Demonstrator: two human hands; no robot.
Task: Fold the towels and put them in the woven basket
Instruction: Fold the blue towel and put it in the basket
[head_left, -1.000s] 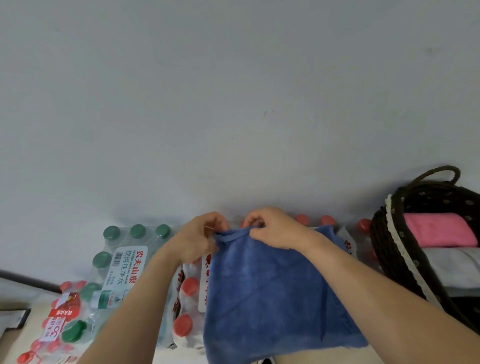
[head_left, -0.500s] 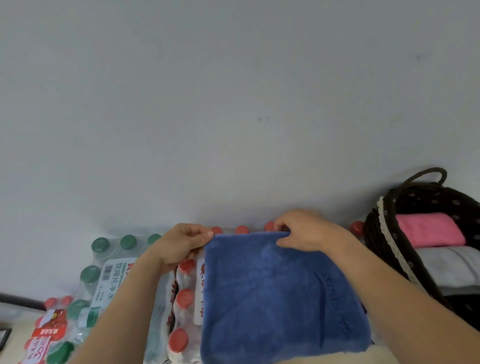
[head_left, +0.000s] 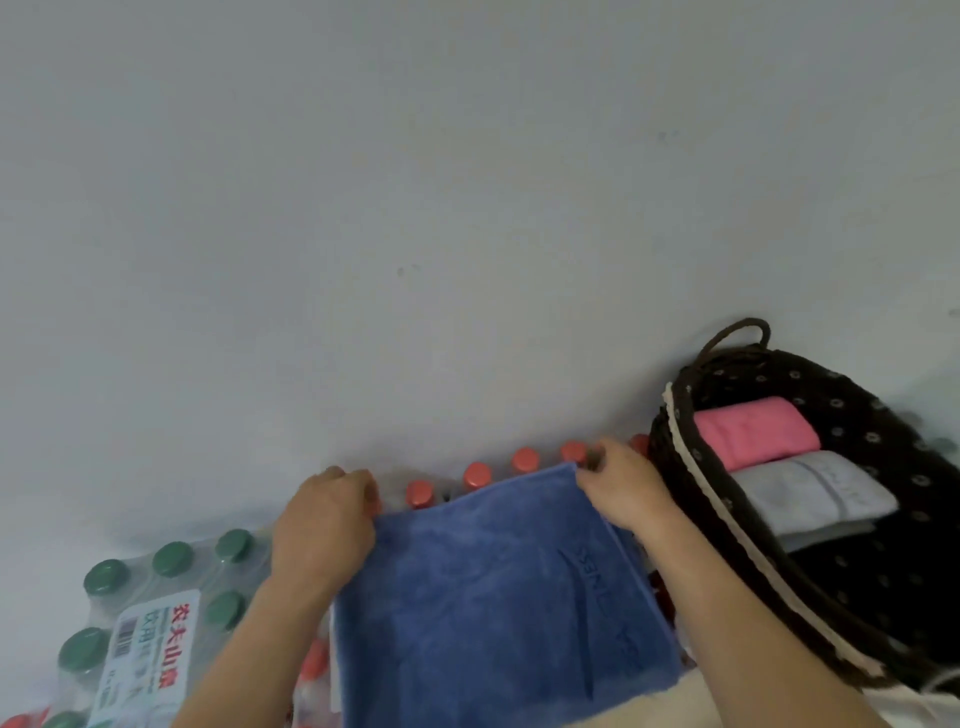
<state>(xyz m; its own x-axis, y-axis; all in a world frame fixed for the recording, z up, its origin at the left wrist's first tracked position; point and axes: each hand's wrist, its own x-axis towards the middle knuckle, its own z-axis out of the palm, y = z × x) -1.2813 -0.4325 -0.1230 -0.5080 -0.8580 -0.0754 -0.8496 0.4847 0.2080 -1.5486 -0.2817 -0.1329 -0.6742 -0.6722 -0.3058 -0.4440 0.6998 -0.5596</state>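
A blue towel (head_left: 488, 597) hangs spread out in front of me, held up by its top edge. My left hand (head_left: 324, 525) pinches its top left corner and my right hand (head_left: 621, 486) pinches its top right corner. To the right stands the dark woven basket (head_left: 691, 499) with a cream trim and a loop handle. Inside it lie a folded pink towel (head_left: 753, 431) and, in front of that, a folded grey towel (head_left: 810, 491).
Shrink-wrapped packs of water bottles stand behind and left of the towel: green caps (head_left: 174, 558) at the left, red caps (head_left: 478, 475) along the wall. A plain grey wall (head_left: 467, 208) fills the upper view. A cream surface (head_left: 670, 712) shows below the towel.
My hands have moved apart along the top edge, from close together to the two corners, so the towel is stretched wider. The view has shifted, showing more of the basket.
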